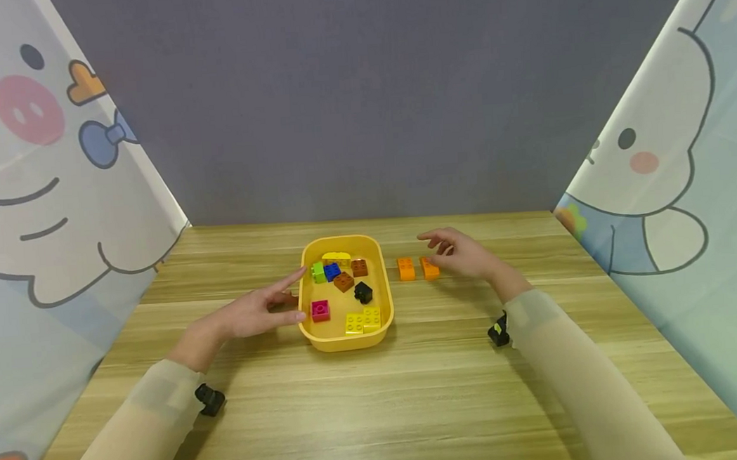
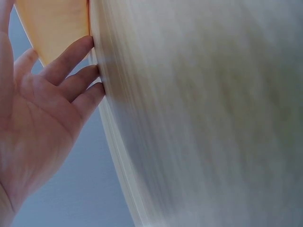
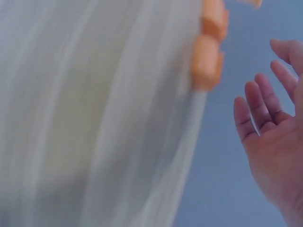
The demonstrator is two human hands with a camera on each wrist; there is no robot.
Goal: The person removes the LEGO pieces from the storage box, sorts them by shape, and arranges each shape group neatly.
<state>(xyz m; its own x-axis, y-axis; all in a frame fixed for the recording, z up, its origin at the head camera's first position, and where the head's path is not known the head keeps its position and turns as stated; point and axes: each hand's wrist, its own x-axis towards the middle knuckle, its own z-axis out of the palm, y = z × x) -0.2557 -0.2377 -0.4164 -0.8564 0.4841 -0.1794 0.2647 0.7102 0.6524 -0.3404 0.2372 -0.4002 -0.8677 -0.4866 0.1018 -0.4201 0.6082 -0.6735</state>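
A yellow tray (image 1: 348,343) holds several building bricks. My left hand (image 1: 253,314) is at its left side, thumb and index finger stretched out to the rim; in the left wrist view the other fingertips meet the wooden table. Two orange building bricks stand to the right of the tray, a left one (image 1: 405,269) and a right one (image 1: 430,268). Just right of them, my right hand (image 1: 461,254) hovers with loosely bent fingers and nothing in it. The right wrist view shows its palm (image 3: 279,156) apart from the bricks.
Inside the tray are a pink brick (image 1: 320,311), yellow bricks (image 1: 363,321), a black brick (image 1: 363,292), brown bricks (image 1: 343,281), a blue brick (image 1: 332,271) and a green brick (image 1: 318,272). A grey panel (image 1: 361,104) rises behind the wooden table (image 1: 354,414); printed cloths flank both sides.
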